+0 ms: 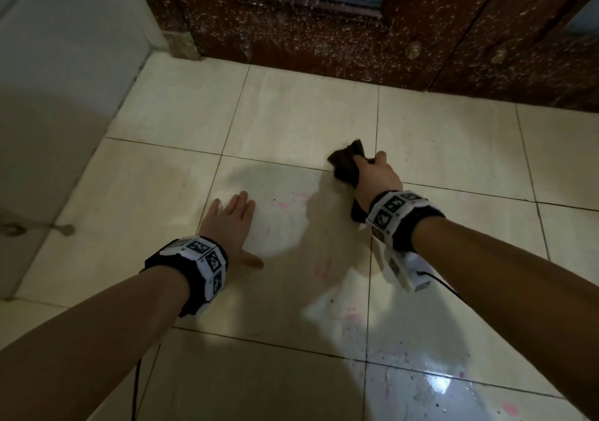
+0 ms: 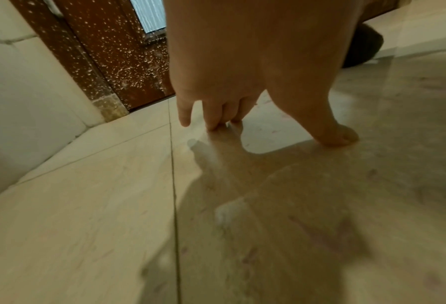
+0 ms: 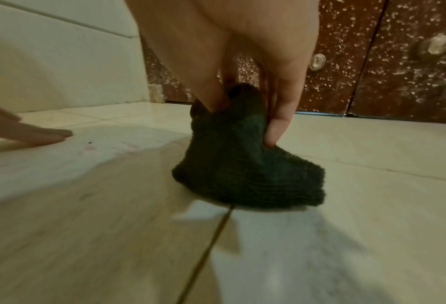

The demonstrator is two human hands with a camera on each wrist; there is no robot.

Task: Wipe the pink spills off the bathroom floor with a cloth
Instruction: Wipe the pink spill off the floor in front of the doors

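Observation:
My right hand [image 1: 376, 174] grips a dark knitted cloth [image 1: 346, 164] in the head view, over a tile joint near the door. In the right wrist view the cloth [image 3: 245, 164] hangs bunched from my fingers [image 3: 281, 123], its lower edge at the floor. My left hand [image 1: 233, 226] lies flat with spread fingers on the cream tile floor [image 1: 291, 112]; its fingertips [image 2: 214, 125] and thumb press the tile. Pink spills [image 1: 291, 200] lie between my hands, and more pink spots [image 1: 509, 407] mark the wet tile at the lower right.
A brown, water-spotted door [image 1: 356, 31] closes the far side. A white tiled wall [image 1: 64, 64] stands to the left. A metal floor fitting [image 1: 64, 229] sits at the left edge. A cable runs from the right wrist device [image 1: 411, 274].

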